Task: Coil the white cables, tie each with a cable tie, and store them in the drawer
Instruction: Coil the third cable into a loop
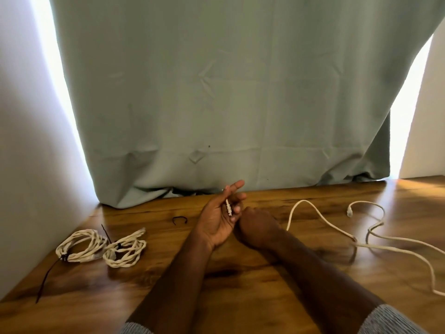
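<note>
My left hand (220, 220) lies palm up at the table's middle, its fingers curled around the plug end (228, 208) of a loose white cable (320, 215). My right hand (257, 229) sits right beside it, knuckles up and fingers curled under; the cable runs in behind it from the right. The cable's far end (349, 211) lies on the table further right. Two coiled white cables (81, 245) (125, 250) rest at the left, each bound with a black cable tie. A loose black cable tie (179, 220) lies curved left of my left hand.
The wooden table (240, 285) is bounded by a white wall (29, 165) on the left and a grey-green curtain (216, 104) hanging to its back edge. The long tail of one coil's tie (45, 278) points toward the front left. No drawer is in view.
</note>
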Demonstrator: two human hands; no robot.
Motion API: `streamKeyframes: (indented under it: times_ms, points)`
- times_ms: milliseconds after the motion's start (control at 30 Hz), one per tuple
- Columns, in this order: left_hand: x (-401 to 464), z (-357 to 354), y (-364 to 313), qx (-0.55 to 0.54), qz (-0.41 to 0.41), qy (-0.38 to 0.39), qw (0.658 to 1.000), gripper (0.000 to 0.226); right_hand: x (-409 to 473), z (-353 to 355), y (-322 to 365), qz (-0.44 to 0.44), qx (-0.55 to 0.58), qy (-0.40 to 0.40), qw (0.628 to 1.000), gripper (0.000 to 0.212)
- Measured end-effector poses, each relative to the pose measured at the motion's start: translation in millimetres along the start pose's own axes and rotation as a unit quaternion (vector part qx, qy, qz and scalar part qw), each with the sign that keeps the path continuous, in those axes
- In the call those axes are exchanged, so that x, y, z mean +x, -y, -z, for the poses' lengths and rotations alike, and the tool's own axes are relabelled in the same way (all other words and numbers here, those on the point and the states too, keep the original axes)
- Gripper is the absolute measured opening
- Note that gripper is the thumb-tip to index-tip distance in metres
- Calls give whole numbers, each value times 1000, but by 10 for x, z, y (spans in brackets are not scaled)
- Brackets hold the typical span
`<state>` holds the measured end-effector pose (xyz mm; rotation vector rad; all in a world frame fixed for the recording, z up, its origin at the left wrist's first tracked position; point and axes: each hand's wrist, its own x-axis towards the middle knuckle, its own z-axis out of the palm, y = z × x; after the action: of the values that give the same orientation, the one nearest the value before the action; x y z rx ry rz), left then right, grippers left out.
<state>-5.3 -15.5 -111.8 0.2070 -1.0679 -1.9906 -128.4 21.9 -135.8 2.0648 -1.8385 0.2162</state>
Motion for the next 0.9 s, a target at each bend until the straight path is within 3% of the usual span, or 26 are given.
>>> streamKeyframes:
  times_ms: [67,167,333,467,567,633,700,800,900]
  points:
    - [12,14,-52,10,-12,-35,999,51,-6,10,27,25,7,-7,1000,33]
    - [58,122,-66,3,-41,-81,996,36,-32,104,-1,49,54,13,997,28]
    - [94,271,-53,-12,-65,-96,993,35,-105,311,-73,103,143,39,984,14]
    - [120,303,47,130,-47,-100,985,30,-101,352,-138,133,187,-36,973,21]
    - [95,302,145,326,-69,-104,937,29,-123,349,-186,140,268,-83,950,16]
    - [49,284,189,405,-56,-62,910,37,-136,340,-229,116,325,-113,932,13]
    - [1,216,162,385,38,-31,922,52,-144,332,-293,88,394,-143,904,16]
    - [0,165,75,253,182,39,950,66,-153,309,-396,39,460,-166,872,12]
    - [-4,175,22,155,214,137,955,51,-165,312,-424,8,537,-75,840,13]
